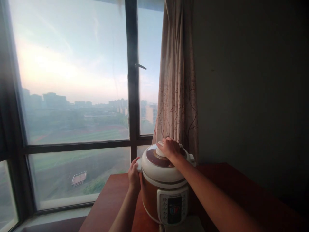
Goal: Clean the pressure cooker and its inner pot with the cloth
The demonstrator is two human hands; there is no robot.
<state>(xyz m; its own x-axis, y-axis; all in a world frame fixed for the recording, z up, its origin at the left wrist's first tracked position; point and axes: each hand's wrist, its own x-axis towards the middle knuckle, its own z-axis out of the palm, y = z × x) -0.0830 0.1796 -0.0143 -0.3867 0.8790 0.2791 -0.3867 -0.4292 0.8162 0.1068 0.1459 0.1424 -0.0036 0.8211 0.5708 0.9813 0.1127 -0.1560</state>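
Observation:
An electric pressure cooker with a brown body and a control panel on its front stands on a reddish-brown table. Its white-rimmed lid sits on top. My right hand is closed over the white knob at the lid's centre, hiding part of it. On the cooker's left, my left hand has its fingers around the white side handle. Another side handle shows at the right, behind my right forearm.
The table reaches toward a large window with dark frames. A patterned curtain hangs right behind the cooker. A dark wall stands to the right. A pale flat item lies at the cooker's front base.

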